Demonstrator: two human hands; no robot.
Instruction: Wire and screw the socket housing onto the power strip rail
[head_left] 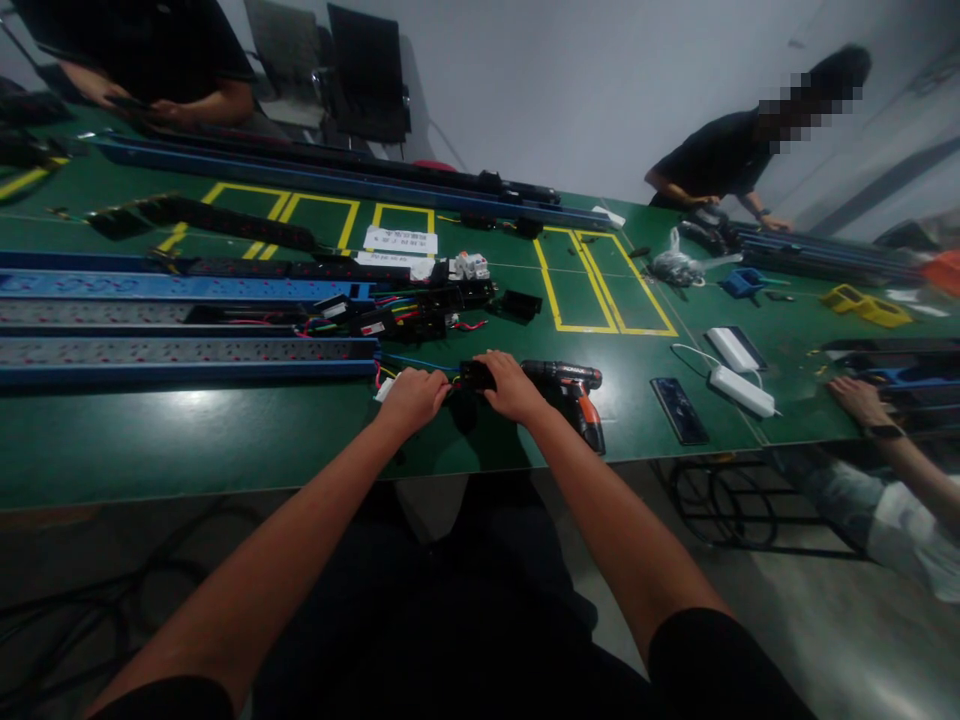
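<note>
My right hand (513,386) is closed on a small black part (474,375) near the front edge of the green table. To its left, my left hand (414,400) is closed around wires (451,384) that run to the black part. Blue, red and yellow wires come out of the right end of a long blue rail (187,372), beside my left hand. Just right of my right hand lies a black and orange power drill (577,385). A white label (385,390) shows next to my left fingers.
Behind my hands are black modules with wires (405,315) and a black box (519,304). A phone (679,410) and white power adapters (741,390) lie on the right. Another person's hand (859,400) rests at the far right; two people are across the table (495,345).
</note>
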